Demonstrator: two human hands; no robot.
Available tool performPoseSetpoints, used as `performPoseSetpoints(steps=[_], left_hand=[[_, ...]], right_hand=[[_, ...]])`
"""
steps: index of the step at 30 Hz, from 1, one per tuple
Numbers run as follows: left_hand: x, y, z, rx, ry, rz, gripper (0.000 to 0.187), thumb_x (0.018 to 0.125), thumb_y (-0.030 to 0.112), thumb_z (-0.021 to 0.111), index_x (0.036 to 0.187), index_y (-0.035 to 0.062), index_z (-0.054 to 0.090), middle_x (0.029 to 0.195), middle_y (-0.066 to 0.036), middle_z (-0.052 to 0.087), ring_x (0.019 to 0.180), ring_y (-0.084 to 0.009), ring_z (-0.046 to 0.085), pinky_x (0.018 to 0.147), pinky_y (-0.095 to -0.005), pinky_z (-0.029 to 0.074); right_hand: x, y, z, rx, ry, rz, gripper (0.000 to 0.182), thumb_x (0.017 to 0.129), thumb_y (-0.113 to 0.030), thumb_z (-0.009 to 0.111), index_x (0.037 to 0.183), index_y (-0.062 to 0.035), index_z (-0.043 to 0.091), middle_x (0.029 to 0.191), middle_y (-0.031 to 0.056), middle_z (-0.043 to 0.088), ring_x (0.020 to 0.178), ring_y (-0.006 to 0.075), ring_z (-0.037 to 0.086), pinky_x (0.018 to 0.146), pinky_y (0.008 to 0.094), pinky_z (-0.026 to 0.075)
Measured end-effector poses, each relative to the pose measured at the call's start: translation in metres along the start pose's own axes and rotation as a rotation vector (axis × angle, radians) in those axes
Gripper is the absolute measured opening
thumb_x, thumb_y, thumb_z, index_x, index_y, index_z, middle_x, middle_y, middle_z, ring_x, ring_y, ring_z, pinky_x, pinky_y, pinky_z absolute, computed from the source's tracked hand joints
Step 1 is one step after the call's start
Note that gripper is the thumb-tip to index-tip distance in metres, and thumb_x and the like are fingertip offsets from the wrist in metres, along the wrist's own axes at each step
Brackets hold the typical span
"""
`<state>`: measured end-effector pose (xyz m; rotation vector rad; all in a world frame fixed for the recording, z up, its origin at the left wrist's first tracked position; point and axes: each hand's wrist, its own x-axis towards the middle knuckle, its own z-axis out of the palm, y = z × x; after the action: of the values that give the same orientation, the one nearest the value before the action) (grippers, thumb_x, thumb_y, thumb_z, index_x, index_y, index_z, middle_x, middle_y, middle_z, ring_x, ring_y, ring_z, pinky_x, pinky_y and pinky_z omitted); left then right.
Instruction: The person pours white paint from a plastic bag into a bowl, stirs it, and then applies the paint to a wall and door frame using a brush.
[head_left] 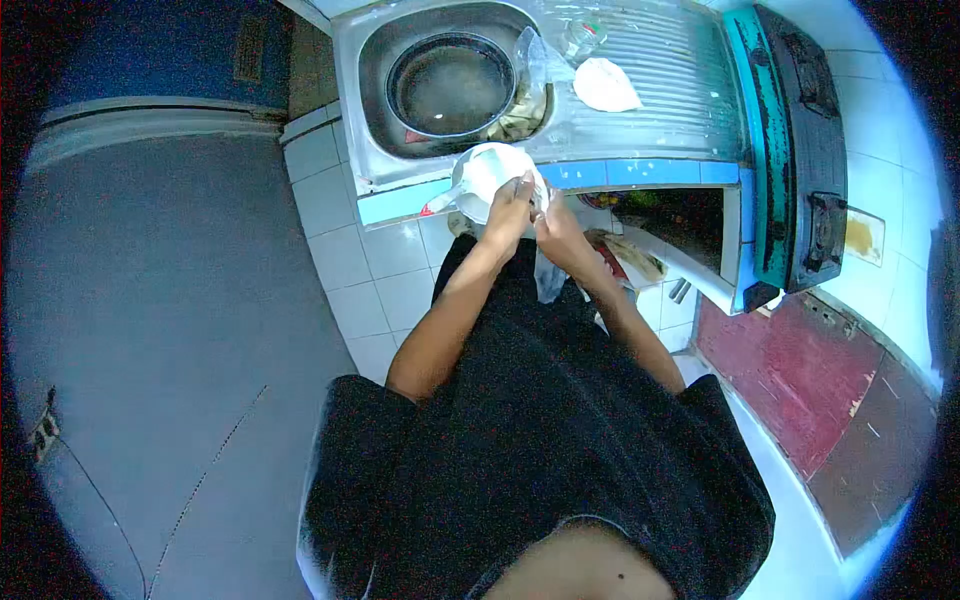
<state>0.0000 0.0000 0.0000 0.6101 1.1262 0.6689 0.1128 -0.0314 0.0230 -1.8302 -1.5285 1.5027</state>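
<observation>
A white bowl-shaped pot (478,192) is at the front edge of the sink counter, its short handle pointing lower left with a red tip. My left hand (510,208) is closed at the pot's right side, the thumb and fingers pinched near its rim. Close beside it, my right hand (562,235) is also closed, its fingertips meeting the left hand's at the same rim. White material shows between the fingers; what the right hand grips is hidden. Below the hands hangs a pale translucent sheet (548,278), perhaps plastic.
The steel sink (372,110) holds a dark round pan (450,88) and a crumpled clear plastic bag (535,65). On the ribbed drainboard (670,70) lie a clear jar (585,40) and a white flat object (605,85). A teal-edged stove (800,150) stands right. Below is an open shelf (680,222).
</observation>
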Motion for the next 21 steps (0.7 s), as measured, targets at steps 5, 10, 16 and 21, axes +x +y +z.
performPoseSetpoints(steps=[5,10,16,21], left_hand=[[-0.011,-0.001,0.000,0.003,0.104,0.052,0.041,0.097,0.032,0.039,0.102,-0.0025,0.059,0.092,-0.008,0.062,0.080,-0.0142,0.055,0.071,-0.0283,0.043],[-0.005,-0.004,-0.002,-0.061,0.086,0.017,0.036,0.098,0.024,0.037,0.103,-0.0048,0.058,0.096,-0.011,0.063,0.085,-0.0178,0.058,0.079,-0.0318,0.045],[-0.006,0.004,0.002,-0.291,0.072,-0.078,0.036,0.098,0.028,0.038,0.100,-0.0021,0.057,0.092,-0.011,0.064,0.078,-0.0168,0.056,0.076,-0.0306,0.044],[-0.013,-0.001,-0.001,-0.205,-0.019,-0.131,0.037,0.096,0.032,0.043,0.101,-0.0024,0.056,0.091,-0.008,0.062,0.081,-0.0171,0.057,0.076,-0.0300,0.045]], right_hand=[[-0.011,-0.019,0.003,-0.084,0.145,0.049,0.041,0.085,-0.013,0.041,0.118,0.0113,0.033,0.098,0.0384,0.053,0.094,0.0491,0.053,0.082,0.0518,0.043],[0.002,0.022,0.013,-0.317,0.147,-0.149,0.038,0.086,-0.014,0.041,0.118,0.0064,0.037,0.079,0.0332,0.058,0.077,0.0498,0.056,0.069,0.0559,0.044],[0.007,0.026,0.008,-0.278,0.239,-0.264,0.030,0.081,-0.010,0.044,0.109,0.0008,0.049,0.077,0.0295,0.058,0.073,0.0466,0.057,0.065,0.0550,0.045],[0.008,0.022,0.001,-0.121,0.188,-0.255,0.026,0.081,-0.008,0.040,0.101,0.0014,0.055,0.086,0.0271,0.058,0.081,0.0454,0.053,0.072,0.0490,0.043]])
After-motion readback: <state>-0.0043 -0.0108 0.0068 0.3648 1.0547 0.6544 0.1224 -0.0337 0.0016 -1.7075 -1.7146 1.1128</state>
